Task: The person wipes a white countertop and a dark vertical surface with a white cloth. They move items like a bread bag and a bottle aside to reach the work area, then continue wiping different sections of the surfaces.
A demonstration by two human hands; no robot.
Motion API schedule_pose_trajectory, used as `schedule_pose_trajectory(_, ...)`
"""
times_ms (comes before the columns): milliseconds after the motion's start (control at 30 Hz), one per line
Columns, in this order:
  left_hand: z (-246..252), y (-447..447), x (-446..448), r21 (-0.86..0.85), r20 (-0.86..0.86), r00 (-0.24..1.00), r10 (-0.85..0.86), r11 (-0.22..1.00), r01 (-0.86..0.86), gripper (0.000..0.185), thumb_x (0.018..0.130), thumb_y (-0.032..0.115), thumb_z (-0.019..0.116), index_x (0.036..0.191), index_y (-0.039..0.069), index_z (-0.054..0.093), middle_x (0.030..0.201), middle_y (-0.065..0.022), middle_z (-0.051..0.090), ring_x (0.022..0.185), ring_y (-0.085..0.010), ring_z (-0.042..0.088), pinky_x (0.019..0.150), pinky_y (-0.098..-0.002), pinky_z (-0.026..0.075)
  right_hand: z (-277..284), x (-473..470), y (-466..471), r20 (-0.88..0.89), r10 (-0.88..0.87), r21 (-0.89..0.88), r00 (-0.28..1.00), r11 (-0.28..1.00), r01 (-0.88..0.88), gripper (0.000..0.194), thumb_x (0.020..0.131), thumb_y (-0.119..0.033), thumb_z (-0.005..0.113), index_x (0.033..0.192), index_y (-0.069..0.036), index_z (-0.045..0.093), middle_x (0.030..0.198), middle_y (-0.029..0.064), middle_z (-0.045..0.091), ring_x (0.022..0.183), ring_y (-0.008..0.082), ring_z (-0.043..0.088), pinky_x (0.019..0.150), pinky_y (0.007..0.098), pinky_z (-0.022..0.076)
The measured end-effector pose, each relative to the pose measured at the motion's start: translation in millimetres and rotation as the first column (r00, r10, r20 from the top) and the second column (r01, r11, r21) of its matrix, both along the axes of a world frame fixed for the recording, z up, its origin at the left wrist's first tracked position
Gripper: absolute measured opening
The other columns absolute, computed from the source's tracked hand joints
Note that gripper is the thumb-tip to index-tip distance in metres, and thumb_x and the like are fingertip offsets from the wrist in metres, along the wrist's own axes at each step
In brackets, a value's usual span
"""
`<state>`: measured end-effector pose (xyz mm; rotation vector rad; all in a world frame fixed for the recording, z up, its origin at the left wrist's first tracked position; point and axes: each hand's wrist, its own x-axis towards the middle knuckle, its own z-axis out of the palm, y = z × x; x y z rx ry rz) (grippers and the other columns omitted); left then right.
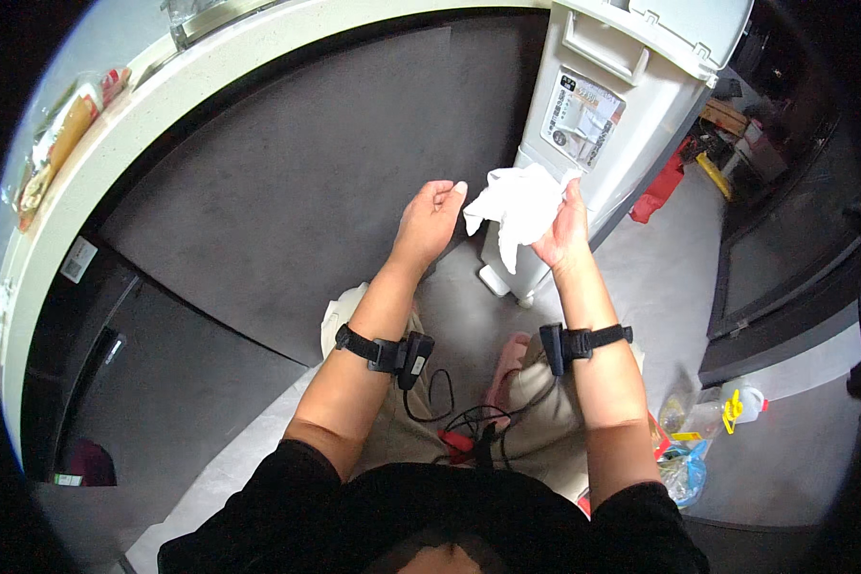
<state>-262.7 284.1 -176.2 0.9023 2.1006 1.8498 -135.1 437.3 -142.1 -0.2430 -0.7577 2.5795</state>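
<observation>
A crumpled white tissue or thin cloth [520,208] is held in my right hand [570,229], its loose corners hanging to the left and down. The thumb and fingertips pinch its right edge, and the palm lies partly behind it. To the left, apart from the tissue, my left hand [428,221] has its fingers curled in and its thumb against the index finger. Nothing shows in it. Just beyond both hands stands a tall pale grey plastic bin [531,154] with a printed label [582,118], a front handle [606,46] and a foot pedal [495,280].
Dark cabinet fronts [294,143] rise at the left under a pale countertop [208,79], where plastic-wrapped packages [64,151] lie. Bottles [710,412] and a blue plastic bag [689,473] stand at the right. A red item [656,190] lies on the floor behind the bin. Black cables [473,416] cross my lap.
</observation>
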Motion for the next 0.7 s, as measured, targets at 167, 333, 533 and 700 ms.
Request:
schedule_pose_trajectory(167, 10.9, 36.3, 4.7, -0.165, -0.155, 0.984, -0.089, 0.984, 0.063, 0.064, 0.087, 0.046, 0.07, 0.127, -0.002, 0.057, 0.125, -0.0229, 0.058, 0.108, -0.0268, 0.062, 0.093, -0.0383, 0.05, -78.2, 13.3, 15.9, 0.424, -0.059, 0.142, 0.904, 0.99, -0.002, 0.043, 0.105, -0.039, 0.039, 0.123, -0.003, 0.054, 0.113, 0.0111, 0.065, 0.103, 0.028, 0.064, 0.09, 0.0443, 0.0533)
schedule_pose_trajectory(333, 4.6, 96.7, -27.9, -0.191, -0.12, 0.984, -0.131, 0.976, 0.106, 0.063, 0.092, 0.05, 0.06, 0.126, -0.003, 0.057, 0.123, -0.0234, 0.061, 0.112, -0.0298, 0.061, 0.097, -0.0381, 0.048, -99.8, 55.9, 2.1, 0.391, -0.135, -0.126, 0.91, 0.972, 0.198, 0.046, 0.106, -0.041, 0.035, 0.123, -0.003, 0.054, 0.117, 0.0114, 0.064, 0.11, 0.026, 0.06, 0.098, 0.0438, 0.0465)
schedule_pose_trajectory(533, -14.0, 173.2, -70.0, 0.049, -0.022, 0.968, -0.25, 0.967, 0.251, 0.065, 0.102, 0.05, 0.037, 0.141, -0.001, 0.044, 0.146, -0.0224, 0.045, 0.137, -0.0338, 0.041, 0.113, -0.0386, 0.032, -44.3, 81.3, 42.6, -0.017, -0.899, 0.77, 0.437, 0.267, 0.58, 0.06, 0.104, -0.051, 0.037, 0.126, 0.003, 0.054, 0.117, 0.0116, 0.061, 0.104, 0.0201, 0.058, 0.09, 0.0371, 0.0469)
schedule_pose_trajectory(700, -25.3, 215.6, -69.7, 0.232, 0.247, 0.853, -0.459, 0.883, 0.408, 0.076, 0.101, 0.058, 0.036, 0.151, 0.002, 0.03, 0.156, -0.0142, 0.033, 0.144, -0.0243, 0.03, 0.117, -0.0365, 0.022, -8.0, 76.8, 72.7, -0.049, -0.913, 0.776, 0.405, 0.22, 0.591, 0.06, 0.103, -0.053, 0.037, 0.116, 0.002, 0.057, 0.106, 0.0069, 0.061, 0.094, 0.0149, 0.055, 0.083, 0.0313, 0.0439)
